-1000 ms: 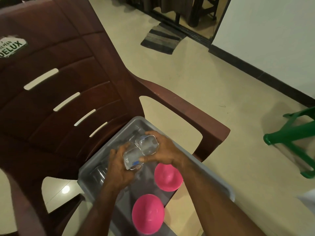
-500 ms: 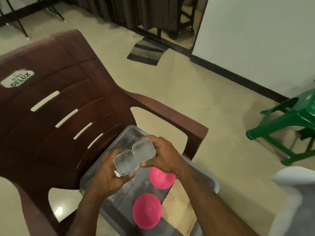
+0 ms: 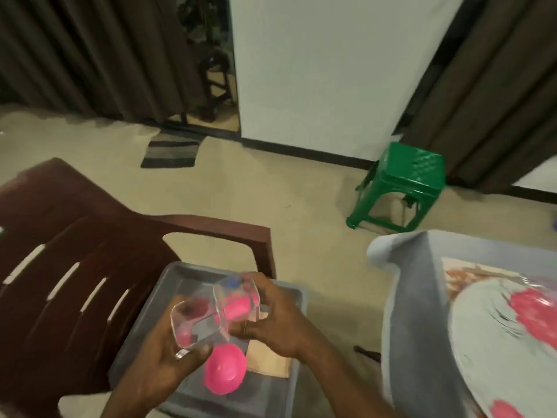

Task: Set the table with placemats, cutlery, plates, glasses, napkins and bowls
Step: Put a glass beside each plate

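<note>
Left hand [image 3: 168,360] grips a clear square-sided glass [image 3: 193,322], fingers curled under its base, thumb on the near side. Right hand [image 3: 272,324] grips a second clear glass [image 3: 236,303] of the same shape, fingers wrapped round its far side; a blue mark shows near its top edge. Both glasses are held tilted, touching each other, above a grey plastic tray [image 3: 289,384].

Tray sits on the seat of a dark brown plastic chair [image 3: 75,267] with slotted backrest. Inside the tray: one pink plastic bowl [image 3: 225,369], round, lying dome-up by the look of it, near the tray's front. A second pink bowl [image 3: 238,307] shows through the right glass, further back in the tray. Tray's right part is blurred, something tan shows there, cannot tell what.

At right, a table corner under a grey-blue cloth [image 3: 413,297]. On it a patterned placemat [image 3: 470,276] under a pale round plate [image 3: 494,333] with pink blurred patches; heavy motion blur here.

Floor is beige tile [image 3: 301,182]. Green plastic stool [image 3: 404,188] stands near the white wall [image 3: 331,64]. Striped grey-black doormat [image 3: 171,152] lies by a doorway. Dark brown curtains [image 3: 90,55] hang left and right.
</note>
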